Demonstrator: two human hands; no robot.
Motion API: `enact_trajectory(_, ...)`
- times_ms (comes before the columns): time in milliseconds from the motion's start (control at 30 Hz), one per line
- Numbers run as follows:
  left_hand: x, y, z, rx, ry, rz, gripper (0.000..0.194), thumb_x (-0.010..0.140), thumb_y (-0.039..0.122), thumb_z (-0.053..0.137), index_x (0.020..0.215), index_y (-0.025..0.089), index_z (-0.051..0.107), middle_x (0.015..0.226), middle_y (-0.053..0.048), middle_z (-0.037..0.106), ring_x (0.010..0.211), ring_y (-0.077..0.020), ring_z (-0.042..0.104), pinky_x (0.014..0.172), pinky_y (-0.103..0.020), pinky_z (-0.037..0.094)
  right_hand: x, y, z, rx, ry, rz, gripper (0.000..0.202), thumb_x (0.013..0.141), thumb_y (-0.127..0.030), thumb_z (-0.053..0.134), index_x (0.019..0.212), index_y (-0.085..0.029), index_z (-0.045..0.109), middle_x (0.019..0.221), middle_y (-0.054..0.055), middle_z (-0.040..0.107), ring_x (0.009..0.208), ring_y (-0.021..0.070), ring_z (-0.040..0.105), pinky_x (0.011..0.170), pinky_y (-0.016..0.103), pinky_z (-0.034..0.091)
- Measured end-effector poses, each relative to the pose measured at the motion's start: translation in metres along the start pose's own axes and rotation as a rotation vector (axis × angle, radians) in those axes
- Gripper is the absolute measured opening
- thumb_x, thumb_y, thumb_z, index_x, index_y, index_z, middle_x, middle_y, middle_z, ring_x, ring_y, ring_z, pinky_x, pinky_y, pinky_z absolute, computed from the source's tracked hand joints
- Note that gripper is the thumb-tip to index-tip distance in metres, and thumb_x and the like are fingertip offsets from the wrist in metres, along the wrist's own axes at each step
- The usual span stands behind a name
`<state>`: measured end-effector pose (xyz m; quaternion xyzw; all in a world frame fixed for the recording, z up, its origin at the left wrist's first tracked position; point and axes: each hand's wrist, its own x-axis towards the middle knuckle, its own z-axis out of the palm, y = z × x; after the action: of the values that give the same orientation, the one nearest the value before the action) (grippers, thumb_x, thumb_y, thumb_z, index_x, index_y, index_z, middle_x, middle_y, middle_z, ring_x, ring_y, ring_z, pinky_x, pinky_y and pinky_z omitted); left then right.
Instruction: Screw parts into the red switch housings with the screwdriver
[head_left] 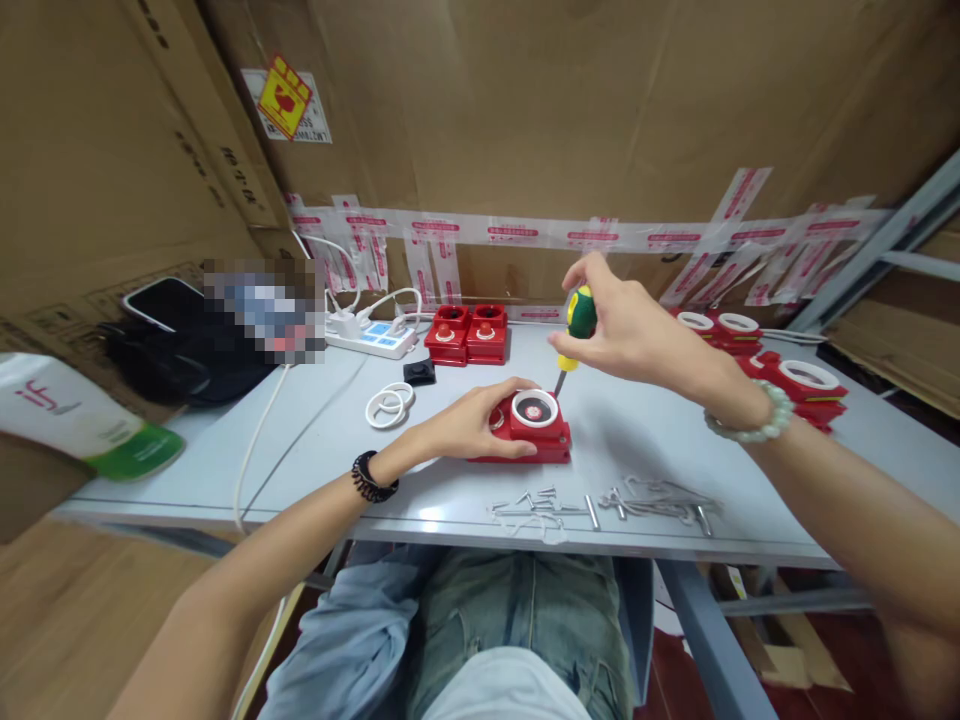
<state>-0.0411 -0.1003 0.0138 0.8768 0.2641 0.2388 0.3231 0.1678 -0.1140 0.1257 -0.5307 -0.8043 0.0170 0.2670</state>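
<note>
A red plastic device (555, 447) with a round white ring on top lies on the table in front of me. My left hand (480, 422) is closed around its left part, fingers over the top and thumb along the near side. In my right hand (619, 325) is a screwdriver (582, 312) with a green and yellow handle, gripped from above. Its shaft points down, slightly tilted, and the tip meets the far right corner of the device; the screw there is hidden. Loose screws (546, 500) and metal pins lie nearer to me.
Two red units (486, 335) stand at the back beside a white power strip (375, 335). White rings (390, 406) and a small black part (418, 372) lie left. More red units (810, 380) sit right. A white-green tube (82, 420) is far left; cardboard (525, 120) walls the back.
</note>
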Motion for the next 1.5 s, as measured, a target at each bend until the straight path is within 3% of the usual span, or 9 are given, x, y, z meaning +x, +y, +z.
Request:
enact_trajectory(100, 0.000, 0.000, 0.000, 0.010, 0.003, -0.007, 0.066, 0.075, 0.045, 0.075, 0.131, 0.022, 0.047, 0.122, -0.008, 0.064, 0.105, -0.0244, 0.064, 0.091, -0.035, 0.050, 0.000, 0.001, 0.003, 0.009, 0.003, -0.022, 0.041, 0.071, -0.020, 0.065, 0.102, -0.025, 0.037, 0.072, -0.001, 0.052, 0.061, 0.0168, 0.047, 0.060, 0.035, 0.040)
enact_trajectory(233, -0.001, 0.000, 0.000, 0.007, -0.004, -0.012, 0.066, 0.076, 0.045, 0.074, 0.131, 0.022, 0.047, 0.121, -0.008, 0.065, 0.104, -0.0239, 0.064, 0.090, -0.034, 0.050, 0.000, 0.000, 0.003, 0.146, -0.066, -0.024, 0.052, 0.064, -0.012, 0.065, 0.103, -0.025, 0.035, 0.078, -0.001, 0.054, 0.061, 0.0150, 0.049, 0.057, 0.032, 0.040)
enact_trajectory(433, 0.000, 0.001, 0.000, 0.022, -0.001, -0.030, 0.068, 0.075, 0.046, 0.075, 0.132, 0.022, 0.047, 0.122, -0.008, 0.064, 0.105, -0.0245, 0.064, 0.091, -0.034, 0.050, 0.000, 0.007, 0.014, 0.217, 0.090, -0.011, 0.045, 0.068, -0.021, 0.068, 0.098, -0.026, 0.035, 0.071, -0.004, 0.054, 0.061, 0.0157, 0.051, 0.060, 0.034, 0.042)
enact_trajectory(567, 0.000, 0.001, 0.000, 0.021, 0.005, -0.021, 0.068, 0.075, 0.047, 0.074, 0.132, 0.022, 0.047, 0.122, -0.008, 0.065, 0.105, -0.0246, 0.064, 0.091, -0.035, 0.050, 0.000, 0.012, 0.017, 0.338, 0.049, -0.059, 0.050, 0.062, -0.016, 0.067, 0.100, -0.027, 0.035, 0.078, -0.003, 0.057, 0.066, 0.0173, 0.056, 0.060, 0.034, 0.045)
enact_trajectory(800, 0.000, 0.001, 0.000, 0.016, 0.014, -0.024, 0.068, 0.074, 0.045, 0.075, 0.131, 0.022, 0.049, 0.123, -0.009, 0.064, 0.105, -0.0259, 0.064, 0.092, -0.037, 0.050, -0.001, 0.013, 0.013, 0.149, 0.121, -0.017, 0.034, 0.070, -0.034, 0.071, 0.077, -0.025, 0.040, 0.067, -0.002, 0.054, 0.061, 0.0160, 0.050, 0.059, 0.035, 0.041)
enact_trajectory(1000, 0.000, 0.002, 0.000, 0.007, 0.005, -0.023, 0.068, 0.074, 0.045, 0.075, 0.132, 0.022, 0.048, 0.122, -0.009, 0.064, 0.105, -0.0255, 0.064, 0.092, -0.036, 0.050, -0.001, 0.017, 0.012, 0.428, 0.032, -0.011, 0.044, 0.061, -0.013, 0.067, 0.097, -0.024, 0.043, 0.084, 0.001, 0.065, 0.074, 0.0186, 0.061, 0.065, 0.034, 0.048)
enact_trajectory(1200, 0.000, 0.002, 0.000, 0.010, 0.017, -0.027, 0.068, 0.073, 0.045, 0.076, 0.131, 0.021, 0.049, 0.125, -0.010, 0.063, 0.108, -0.0263, 0.063, 0.093, -0.037, 0.050, -0.001, 0.017, 0.017, 0.171, 0.223, 0.010, 0.028, 0.070, -0.030, 0.070, 0.085, -0.024, 0.048, 0.071, -0.002, 0.055, 0.062, 0.0153, 0.049, 0.063, 0.035, 0.042)
enact_trajectory(1400, 0.000, 0.002, 0.000, 0.003, 0.005, -0.028, 0.067, 0.074, 0.046, 0.075, 0.131, 0.022, 0.049, 0.122, -0.009, 0.064, 0.105, -0.0256, 0.064, 0.092, -0.037, 0.050, -0.002, 0.011, 0.009, 0.220, 0.091, 0.062, 0.047, 0.057, -0.017, 0.071, 0.094, -0.026, 0.042, 0.073, -0.003, 0.055, 0.062, 0.0172, 0.052, 0.055, 0.033, 0.043)
enact_trajectory(1500, 0.000, 0.002, 0.000, -0.005, 0.009, -0.026, 0.067, 0.074, 0.045, 0.075, 0.131, 0.022, 0.049, 0.122, -0.008, 0.064, 0.105, -0.0256, 0.064, 0.092, -0.037, 0.050, -0.003, 0.007, 0.010, 0.213, 0.075, 0.058, 0.050, 0.057, -0.019, 0.072, 0.093, -0.026, 0.038, 0.072, -0.003, 0.055, 0.060, 0.0167, 0.053, 0.054, 0.033, 0.043)
